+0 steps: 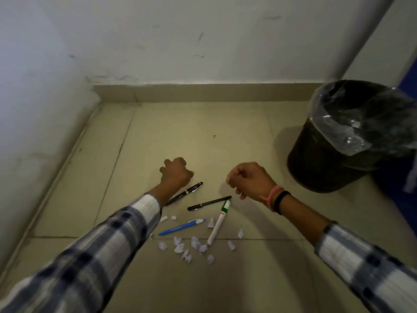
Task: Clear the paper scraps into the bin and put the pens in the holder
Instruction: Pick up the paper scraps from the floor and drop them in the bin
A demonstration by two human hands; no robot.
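Several white paper scraps (194,243) lie scattered on the tiled floor. Among them are a blue pen (181,227), a white marker with a green band (219,222), a thin black pen (209,203) and a dark pen with silver trim (187,192), partly under my left wrist. My left hand (177,171) hovers just beyond the dark pen, fingers curled shut, nothing seen in it. My right hand (249,178) is held in a loose fist above the tip of the black pen, also showing nothing inside. A dark bin (334,141) with a clear plastic liner stands at the right.
White walls meet in a corner at the left and back, with a low skirting along the floor. A blue surface (408,123) stands behind the bin at the right edge. No pen holder is in view.
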